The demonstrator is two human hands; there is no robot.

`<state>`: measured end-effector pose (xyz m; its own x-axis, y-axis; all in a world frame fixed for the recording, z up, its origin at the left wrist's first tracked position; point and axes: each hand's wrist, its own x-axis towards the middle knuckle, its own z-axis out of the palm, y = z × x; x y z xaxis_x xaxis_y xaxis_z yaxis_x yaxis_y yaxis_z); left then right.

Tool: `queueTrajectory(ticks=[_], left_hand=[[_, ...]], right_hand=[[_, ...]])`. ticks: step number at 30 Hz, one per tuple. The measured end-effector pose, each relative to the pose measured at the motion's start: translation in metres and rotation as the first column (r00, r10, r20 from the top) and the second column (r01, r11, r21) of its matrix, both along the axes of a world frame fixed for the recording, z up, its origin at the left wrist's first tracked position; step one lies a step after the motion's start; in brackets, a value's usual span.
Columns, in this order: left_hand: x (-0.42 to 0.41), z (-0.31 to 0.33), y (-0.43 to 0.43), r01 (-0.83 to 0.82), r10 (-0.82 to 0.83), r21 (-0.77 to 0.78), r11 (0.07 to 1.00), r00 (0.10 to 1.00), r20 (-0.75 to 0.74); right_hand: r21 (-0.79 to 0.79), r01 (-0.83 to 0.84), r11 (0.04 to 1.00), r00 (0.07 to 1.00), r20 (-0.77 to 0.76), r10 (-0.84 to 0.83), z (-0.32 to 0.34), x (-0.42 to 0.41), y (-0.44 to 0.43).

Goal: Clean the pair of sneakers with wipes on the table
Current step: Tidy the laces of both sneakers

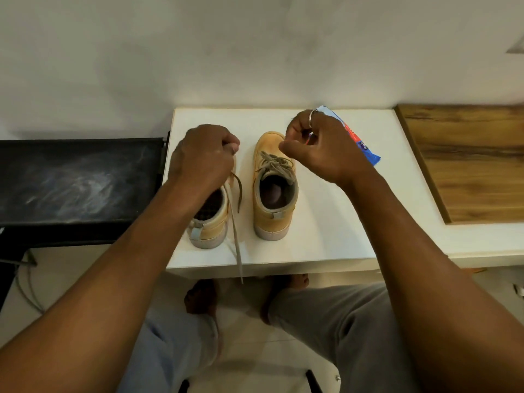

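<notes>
Two tan sneakers stand side by side on the white table (326, 222), heels toward me. My left hand (202, 154) covers the front of the left sneaker (209, 225), its fingers curled round that shoe's lace (236, 245). The loose end of the lace trails down past the table's front edge. The right sneaker (273, 194) is laced and stands free. My right hand (317, 146) hovers above its toe with curled fingers, and I see nothing in it. A blue wipes packet (365, 151) lies behind that hand, partly hidden.
A wooden board (467, 165) lies on the right part of the table. A black stand (76, 180) adjoins the table's left side. The wall runs right behind the table. My knees and bare feet are below the front edge.
</notes>
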<state>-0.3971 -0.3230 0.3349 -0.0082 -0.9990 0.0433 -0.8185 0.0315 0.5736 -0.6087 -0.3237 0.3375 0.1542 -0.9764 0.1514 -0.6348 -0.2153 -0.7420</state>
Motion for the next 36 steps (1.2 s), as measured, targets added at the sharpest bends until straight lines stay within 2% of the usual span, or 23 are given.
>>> queueTrajectory(ticks=[3, 8, 11, 14, 20, 23, 25, 28, 32, 34, 36], left_hand=[[0.028, 0.005, -0.002, -0.055, 0.055, 0.014, 0.998, 0.998, 0.019], [0.061, 0.006, 0.004, -0.047, 0.041, 0.21, 0.976, 0.999, 0.033], [0.069, 0.003, 0.006, -0.028, 0.023, 0.284, 0.959, 1.0, 0.018], [0.075, 0.002, 0.006, -0.049, 0.07, 0.322, 0.946, 0.996, -0.054], [0.076, -0.002, 0.009, -0.099, 0.168, 0.334, 0.937, 0.968, -0.186], [0.08, -0.003, 0.009, -0.154, 0.286, 0.38, 0.912, 0.903, -0.321], [0.084, -0.002, 0.008, -0.211, 0.334, 0.348, 0.913, 0.878, -0.344], [0.096, -0.003, 0.007, -0.319, 0.367, 0.256, 0.913, 0.915, -0.17], [0.11, -0.008, 0.005, -0.403, 0.363, 0.385, 0.83, 0.915, 0.175], [0.112, -0.008, 0.007, -0.344, 0.294, 0.357, 0.868, 0.937, 0.189], [0.107, -0.005, 0.007, -0.171, 0.16, 0.255, 0.952, 0.985, 0.063]], right_hand=[[0.019, -0.072, 0.997, 0.997, -0.005, 0.072, 0.0, 0.023, 0.001], [0.031, -0.182, 0.983, 0.975, -0.122, 0.184, -0.001, 0.056, 0.002], [0.09, -0.221, 0.971, 0.95, -0.207, 0.235, -0.004, 0.068, 0.001], [0.137, -0.252, 0.958, 0.91, -0.302, 0.282, -0.01, 0.081, 0.0], [0.139, -0.237, 0.962, 0.806, -0.525, 0.274, -0.016, 0.098, -0.004], [0.183, -0.213, 0.96, 0.784, -0.554, 0.28, -0.018, 0.103, -0.004], [0.201, -0.201, 0.959, 0.794, -0.54, 0.28, -0.02, 0.105, -0.005], [0.205, -0.199, 0.958, 0.809, -0.517, 0.279, -0.021, 0.107, -0.006], [0.222, -0.208, 0.953, 0.813, -0.502, 0.295, -0.022, 0.105, -0.004], [0.213, -0.225, 0.951, 0.814, -0.496, 0.304, -0.021, 0.107, -0.003], [0.204, -0.249, 0.947, 0.806, -0.498, 0.319, -0.019, 0.109, -0.002]])
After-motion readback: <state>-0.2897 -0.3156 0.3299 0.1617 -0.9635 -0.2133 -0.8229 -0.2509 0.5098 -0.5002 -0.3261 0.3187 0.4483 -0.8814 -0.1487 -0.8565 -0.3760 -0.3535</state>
